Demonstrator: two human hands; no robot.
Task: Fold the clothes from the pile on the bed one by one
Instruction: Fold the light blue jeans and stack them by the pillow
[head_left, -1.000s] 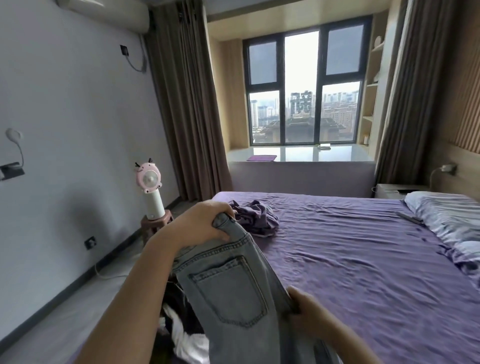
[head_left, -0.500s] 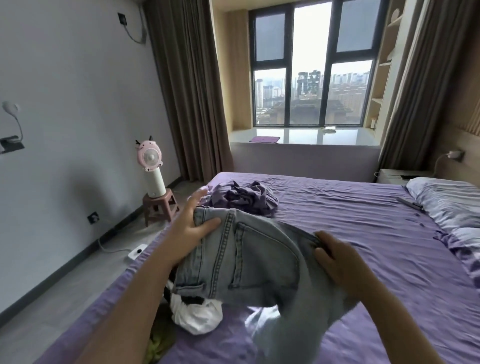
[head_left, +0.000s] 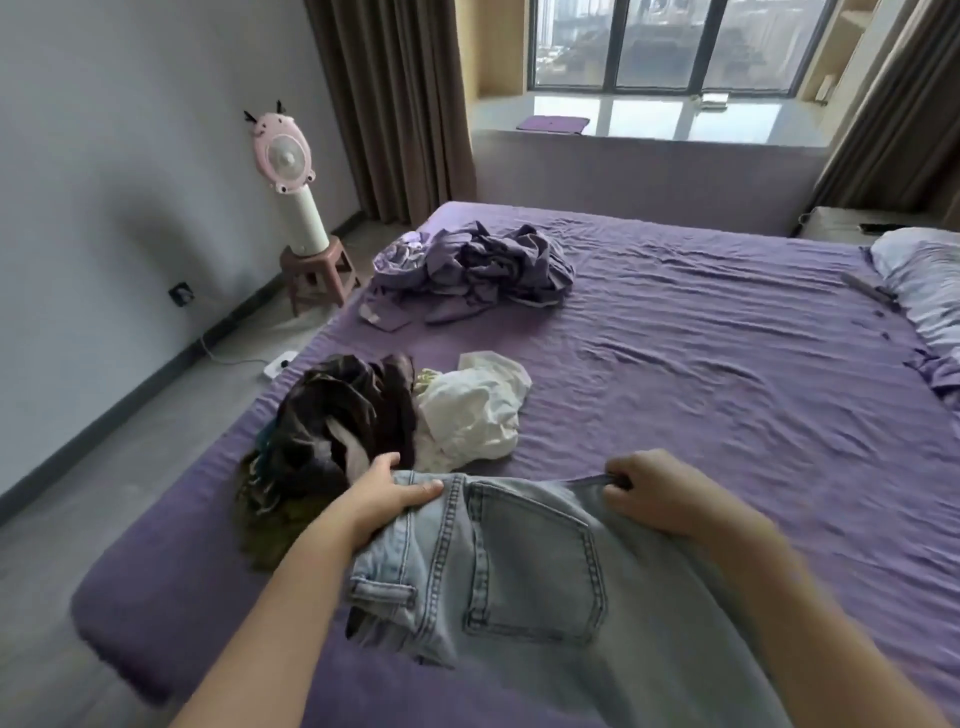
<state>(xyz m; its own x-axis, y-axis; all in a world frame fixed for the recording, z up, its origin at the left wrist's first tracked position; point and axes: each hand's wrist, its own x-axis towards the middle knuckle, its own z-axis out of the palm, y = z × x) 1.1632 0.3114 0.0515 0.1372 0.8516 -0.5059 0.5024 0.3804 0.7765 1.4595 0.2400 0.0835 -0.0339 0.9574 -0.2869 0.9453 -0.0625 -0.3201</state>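
Light blue jeans (head_left: 530, 571) are spread across the near part of the purple bed (head_left: 701, 364), back pocket up. My left hand (head_left: 382, 493) grips the waistband at its left end, thumb on top. My right hand (head_left: 660, 493) pinches the waistband at its right end. Just beyond the jeans lies the pile: a dark brown and black garment (head_left: 337, 415) and a crumpled white garment (head_left: 472, 410). A green piece (head_left: 270, 530) shows at the pile's near left edge.
A heap of purple cloth (head_left: 478, 265) lies farther up the bed on the left. Pillows (head_left: 924, 275) sit at the right. A pink fan (head_left: 285, 156) on a small stool (head_left: 317, 270) stands on the floor by the left wall.
The jeans have come down from in front of me onto the bed, waistband stretched between both hands. The view has tilted downward, and the pile behind the jeans is now uncovered.
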